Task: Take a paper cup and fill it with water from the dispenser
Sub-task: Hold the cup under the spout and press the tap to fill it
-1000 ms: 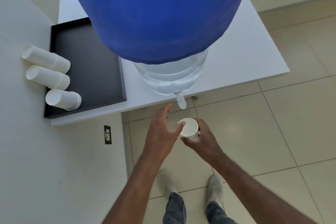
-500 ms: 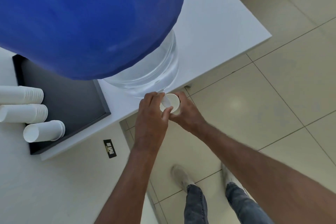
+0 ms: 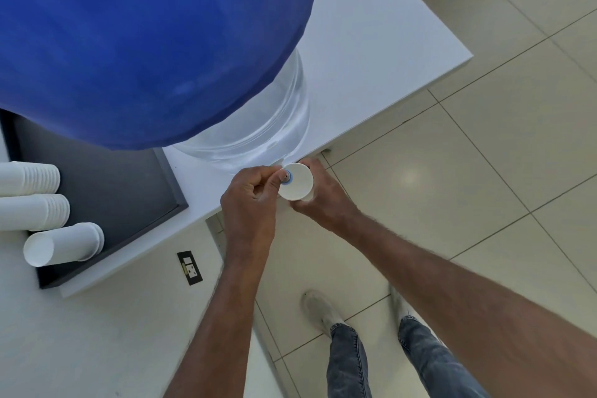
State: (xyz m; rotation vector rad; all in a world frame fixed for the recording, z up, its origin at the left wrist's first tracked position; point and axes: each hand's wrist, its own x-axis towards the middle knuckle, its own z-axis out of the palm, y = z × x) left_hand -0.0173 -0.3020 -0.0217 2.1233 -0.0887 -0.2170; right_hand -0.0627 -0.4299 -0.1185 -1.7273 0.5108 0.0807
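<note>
Filling seems just starting at frame centre: right hand (image 3: 318, 200) wraps the paper cup (image 3: 295, 181) under the tap (image 3: 285, 177), which left-hand fingers (image 3: 269, 178) pinch, needing steadiness next.

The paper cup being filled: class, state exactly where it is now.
In the head view, the paper cup sits right of centre, gripped by the right hand under the dispenser tap, which the left hand works.

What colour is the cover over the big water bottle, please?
Blue, seen in the head view: the cover drapes the bottle.
</note>
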